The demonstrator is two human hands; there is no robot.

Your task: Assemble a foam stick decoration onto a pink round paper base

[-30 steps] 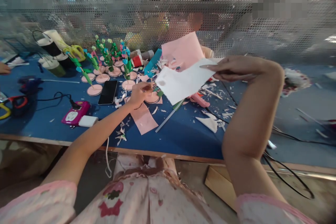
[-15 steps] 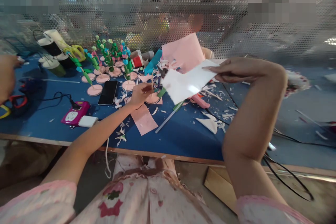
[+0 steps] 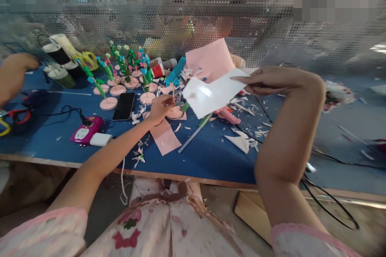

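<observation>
My right hand (image 3: pixel 265 80) pinches a glossy white sheet (image 3: pixel 208 98) by its right edge, holding it tilted above the table. My left hand (image 3: pixel 161 109) has its fingers closed round the lower part of a thin upright stick (image 3: pixel 173 91). This stick stands on a round pink base (image 3: pixel 175 113), beside a green strip (image 3: pixel 185 107). The fingertips partly hide the join of stick and base. Under my left wrist lies a pink paper piece (image 3: pixel 165 138). A pink glue gun (image 3: pixel 229 115) lies partly covered by the white sheet.
Several small flower stands (image 3: pixel 123 70) are grouped back left, near a black phone (image 3: pixel 124 106). A magenta power box (image 3: pixel 87 130) has cables. Paper scraps (image 3: pixel 241 142) litter the table. A perforated metal screen (image 3: pixel 181 20) rises behind. Another person's hand (image 3: pixel 18 72) is at far left.
The white sheet has shifted slightly left and tilted in my right hand. My left hand stays at the stick. The other person's hand at far left has moved right and up.
</observation>
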